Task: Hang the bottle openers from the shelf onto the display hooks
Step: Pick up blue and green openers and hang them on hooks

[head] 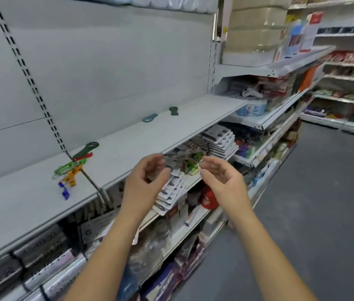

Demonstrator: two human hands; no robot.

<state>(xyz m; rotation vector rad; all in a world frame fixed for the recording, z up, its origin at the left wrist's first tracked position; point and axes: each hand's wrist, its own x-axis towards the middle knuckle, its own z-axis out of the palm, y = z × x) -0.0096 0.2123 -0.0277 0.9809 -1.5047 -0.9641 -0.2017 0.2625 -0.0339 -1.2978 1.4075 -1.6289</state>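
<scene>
On the white shelf [141, 135] lie two loose bottle openers: a teal one [149, 118] and a dark green one [174, 111] farther right. At the left, a bunch of coloured openers [71, 168] in green, red, orange and blue hangs around a display hook [91, 181] that juts from the slotted upright. A dark green opener [88, 148] rests at the top of that bunch. My left hand [145, 183] and my right hand [221, 181] hover in front of the shelf edge, fingers curled and apart, holding nothing.
Carded packets [217, 140] hang in stacks under the shelf, right behind my hands. Lower shelves hold wrapped goods and a red tin [208, 198]. More stocked shelving runs along the right. The grey aisle floor [313, 192] stretches to the right of me.
</scene>
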